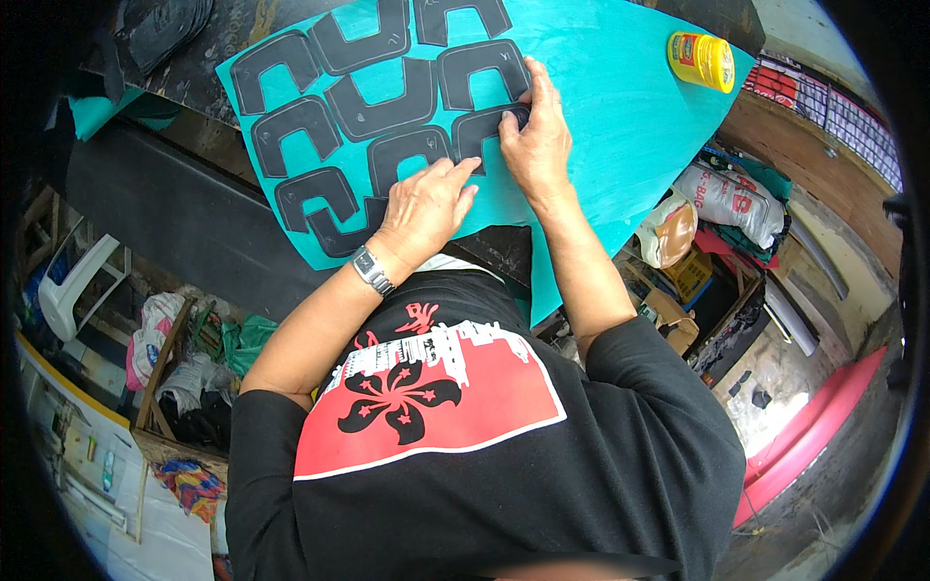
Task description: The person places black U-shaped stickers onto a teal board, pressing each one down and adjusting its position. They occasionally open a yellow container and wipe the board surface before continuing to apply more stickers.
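A turquoise sheet (601, 116) covers the table in front of me, with several black U-shaped pieces (397, 102) lying on it in rows. My left hand (426, 208) lies over the near pieces, its fingers stretched toward the leg of one black piece (470, 126). At that same piece's upper right corner, my right hand (538, 140) rests with thumb and fingers apart. Its fingertips also reach the right edge of the piece above (480, 63). The hands partly hide the pieces beneath them. A watch (372, 269) is on my left wrist.
A yellow-lidded jar (700, 61) stands on the sheet at the far right. Dark material (165, 34) lies at the far left. Below the table on the left are a white plastic chair (82, 286) and a wooden crate (160, 373); bags (727, 203) are piled at right.
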Action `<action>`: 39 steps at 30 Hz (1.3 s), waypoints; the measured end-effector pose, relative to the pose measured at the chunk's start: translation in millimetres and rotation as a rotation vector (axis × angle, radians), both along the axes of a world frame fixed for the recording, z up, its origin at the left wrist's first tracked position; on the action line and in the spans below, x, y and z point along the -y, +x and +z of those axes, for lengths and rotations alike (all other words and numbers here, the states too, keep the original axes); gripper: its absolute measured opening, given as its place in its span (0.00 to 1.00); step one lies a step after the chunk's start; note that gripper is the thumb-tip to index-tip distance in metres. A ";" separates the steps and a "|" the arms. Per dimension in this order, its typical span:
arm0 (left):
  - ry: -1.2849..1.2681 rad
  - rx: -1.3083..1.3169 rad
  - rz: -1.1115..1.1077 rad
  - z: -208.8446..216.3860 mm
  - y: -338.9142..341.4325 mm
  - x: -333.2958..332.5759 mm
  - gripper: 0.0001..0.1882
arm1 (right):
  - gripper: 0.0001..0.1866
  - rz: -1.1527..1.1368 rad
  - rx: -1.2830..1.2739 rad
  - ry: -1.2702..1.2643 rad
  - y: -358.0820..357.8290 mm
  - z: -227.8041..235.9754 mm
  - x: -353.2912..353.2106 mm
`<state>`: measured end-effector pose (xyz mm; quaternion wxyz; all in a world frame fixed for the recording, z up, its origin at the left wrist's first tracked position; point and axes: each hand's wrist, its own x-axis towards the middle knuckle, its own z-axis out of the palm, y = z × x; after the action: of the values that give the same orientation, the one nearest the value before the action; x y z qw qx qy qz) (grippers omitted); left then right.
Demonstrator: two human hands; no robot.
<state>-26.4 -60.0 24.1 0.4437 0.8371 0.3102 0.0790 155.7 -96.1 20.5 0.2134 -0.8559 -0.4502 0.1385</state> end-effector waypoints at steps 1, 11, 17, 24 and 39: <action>0.094 0.064 0.007 -1.6 -1.0 -2.0 0.18 | 0.42 -0.033 0.009 -0.110 -0.3 3.2 1.0; 0.101 0.192 0.295 -7.7 -52.2 -40.8 0.12 | 0.43 0.175 0.327 0.279 39.1 13.1 -35.3; -0.021 0.148 1.146 -37.8 -113.9 -60.6 0.19 | 0.45 0.522 0.255 0.004 -19.2 -42.2 -44.8; -0.430 0.475 1.055 -29.4 -119.2 -67.1 0.10 | 0.46 0.481 0.273 -0.101 -14.1 -40.5 -50.0; -0.221 0.223 0.909 -39.1 -111.2 -124.1 0.15 | 0.49 0.078 0.241 0.079 14.8 -44.4 -72.7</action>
<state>-137.6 64.1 -15.0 0.4809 0.5511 0.6018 0.3207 170.6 -23.3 -23.9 0.1856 -0.8392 -0.5106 0.0252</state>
